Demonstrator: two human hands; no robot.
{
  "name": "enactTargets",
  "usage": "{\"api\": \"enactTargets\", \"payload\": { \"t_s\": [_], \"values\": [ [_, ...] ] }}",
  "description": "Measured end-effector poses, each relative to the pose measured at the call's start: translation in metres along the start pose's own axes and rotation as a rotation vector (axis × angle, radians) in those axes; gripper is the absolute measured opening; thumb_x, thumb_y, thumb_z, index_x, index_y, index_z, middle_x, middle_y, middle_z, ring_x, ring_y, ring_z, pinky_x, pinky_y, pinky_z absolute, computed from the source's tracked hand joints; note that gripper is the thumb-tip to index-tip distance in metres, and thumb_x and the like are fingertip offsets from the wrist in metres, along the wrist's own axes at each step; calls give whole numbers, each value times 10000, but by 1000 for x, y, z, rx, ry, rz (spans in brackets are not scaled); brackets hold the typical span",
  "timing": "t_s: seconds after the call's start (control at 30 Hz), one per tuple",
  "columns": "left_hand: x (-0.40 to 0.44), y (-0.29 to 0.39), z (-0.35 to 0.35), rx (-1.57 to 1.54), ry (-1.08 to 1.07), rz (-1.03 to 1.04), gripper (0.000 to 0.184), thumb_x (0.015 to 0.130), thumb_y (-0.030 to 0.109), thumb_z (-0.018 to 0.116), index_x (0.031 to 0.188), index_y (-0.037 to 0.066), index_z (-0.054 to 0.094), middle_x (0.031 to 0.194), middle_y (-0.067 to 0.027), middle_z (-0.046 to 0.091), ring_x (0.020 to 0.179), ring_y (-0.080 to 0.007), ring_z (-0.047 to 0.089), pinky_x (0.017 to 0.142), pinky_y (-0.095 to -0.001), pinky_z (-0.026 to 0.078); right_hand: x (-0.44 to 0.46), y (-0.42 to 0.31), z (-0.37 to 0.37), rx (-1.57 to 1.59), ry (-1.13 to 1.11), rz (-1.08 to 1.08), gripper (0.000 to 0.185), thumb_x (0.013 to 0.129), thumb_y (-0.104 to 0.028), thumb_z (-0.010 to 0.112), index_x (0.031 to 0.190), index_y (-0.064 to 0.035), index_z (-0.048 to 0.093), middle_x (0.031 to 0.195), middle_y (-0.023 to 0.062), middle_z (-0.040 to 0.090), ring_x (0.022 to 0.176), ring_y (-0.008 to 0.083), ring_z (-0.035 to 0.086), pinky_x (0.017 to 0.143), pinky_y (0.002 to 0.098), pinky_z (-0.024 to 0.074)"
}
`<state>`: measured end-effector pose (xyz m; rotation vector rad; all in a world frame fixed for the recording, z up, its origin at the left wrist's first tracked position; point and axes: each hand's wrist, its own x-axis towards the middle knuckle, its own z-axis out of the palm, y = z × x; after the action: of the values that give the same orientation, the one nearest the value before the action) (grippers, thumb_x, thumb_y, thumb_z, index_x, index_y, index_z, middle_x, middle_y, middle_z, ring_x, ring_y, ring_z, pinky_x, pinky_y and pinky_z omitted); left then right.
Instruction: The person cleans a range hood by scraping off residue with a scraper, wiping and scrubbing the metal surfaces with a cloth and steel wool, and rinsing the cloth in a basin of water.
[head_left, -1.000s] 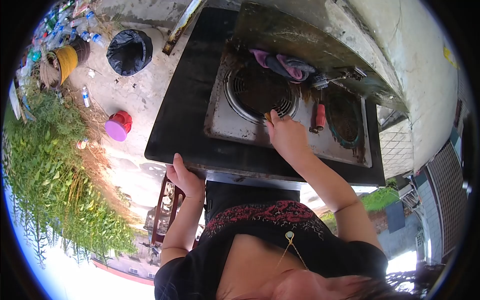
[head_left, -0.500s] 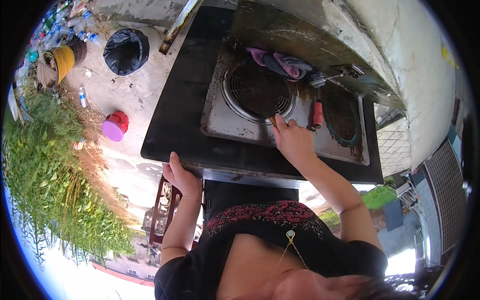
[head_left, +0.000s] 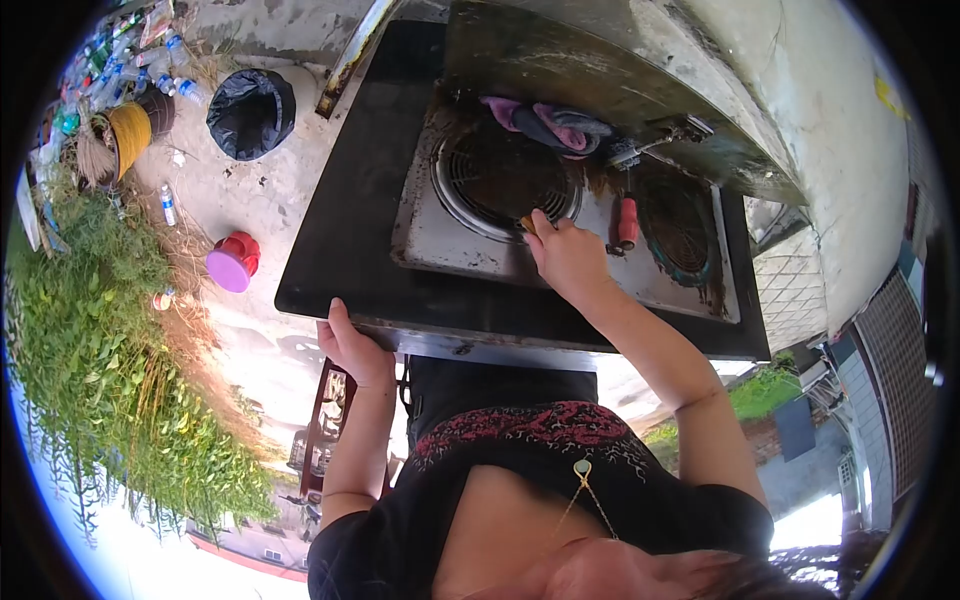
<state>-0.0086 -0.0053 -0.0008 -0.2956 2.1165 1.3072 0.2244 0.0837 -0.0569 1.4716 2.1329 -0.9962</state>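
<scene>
A dirty range hood (head_left: pixel 330 255) with a black panel and rusty metal face lies tilted in front of me. My left hand (head_left: pixel 355 350) is closed over its near left edge, thumb on top. My right hand (head_left: pixel 572 262) is closed on a small tool with a yellow-brown handle (head_left: pixel 527 224); fingers hide most of it. The tool is at the near rim of the left round vent (head_left: pixel 500 180), which is coated in brown grease. Right of this hand lies a red-handled tool (head_left: pixel 628 222). A purple and grey cloth (head_left: pixel 565 128) is bunched behind the vent.
A second round vent (head_left: pixel 678 230) is at the hood's right. On the ground to the left are a bin with a black bag (head_left: pixel 250 115), a red pot-like container with a pink face (head_left: pixel 235 262), a plastic bottle (head_left: pixel 167 204) and green plants (head_left: pixel 110 370).
My right hand and its tool have shifted slightly left and up along the vent's rim. The hood sits a little further left in view. My left hand keeps its hold.
</scene>
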Motion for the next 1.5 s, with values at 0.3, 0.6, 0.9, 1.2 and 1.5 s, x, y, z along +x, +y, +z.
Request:
{"api": "enactTargets", "payload": {
  "t_s": [0.3,0.6,0.9,1.2,1.5],
  "values": [
    [0,0,3,-9,19,13,198,842,202,559,912,17,558,885,-83,597,779,-188,578,703,-303,490,6,0,-3,25,-44,-1,358,858,-260,550,1126,-21,558,716,155,605,616,307,623,560,392,507],
    [1,-2,1,-25,27,35,182,856,171,563,905,-4,569,861,-71,605,745,-144,562,663,-263,470,3,-11,-4,53,-18,9,348,852,-253,557,1106,-15,574,721,168,609,619,309,628,553,396,509],
    [4,-5,-2,29,31,41,216,849,198,551,942,3,561,910,-94,604,783,-193,583,710,-308,495,-10,-26,-18,43,-51,14,350,861,-262,546,1109,-15,556,706,163,600,610,302,625,534,387,503],
    [2,-1,3,4,24,44,204,846,190,550,933,6,562,898,-95,602,784,-191,581,705,-307,492,-26,9,-26,14,-20,-68,332,845,-271,573,1091,-49,592,709,137,594,532,295,595,506,380,485],
    [1,-1,-1,4,11,51,202,854,184,554,941,2,567,901,-81,602,779,-166,572,699,-285,480,-45,60,-42,3,45,-49,339,832,-297,597,1131,-137,599,712,99,587,610,275,613,540,380,492]
  ]
}}
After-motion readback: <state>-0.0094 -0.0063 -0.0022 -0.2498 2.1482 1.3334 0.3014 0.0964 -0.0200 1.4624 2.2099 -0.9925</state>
